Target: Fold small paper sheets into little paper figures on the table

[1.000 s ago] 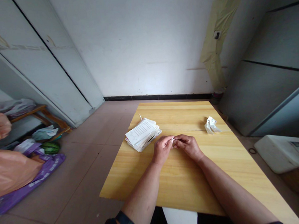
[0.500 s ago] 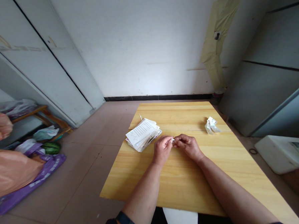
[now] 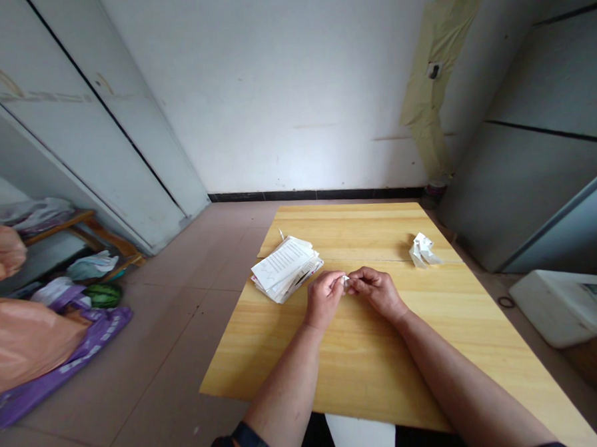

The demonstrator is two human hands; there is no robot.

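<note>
- Your left hand [image 3: 324, 301] and right hand [image 3: 377, 293] hover at centre frame over the pale wooden table [image 3: 366, 373], fingers pinched inward.
- Both sets of fingertips grasp a small scrap of white paper [image 3: 345, 280] between them.
- Just left of your hands lies a stack of printed papers [image 3: 285, 267].
- Farther off, right of centre, sits a crumpled white paper [image 3: 423, 250].

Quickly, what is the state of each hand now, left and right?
Left hand: closed, pinching a small piece of white paper.
Right hand: closed, pinching the same paper.
</note>
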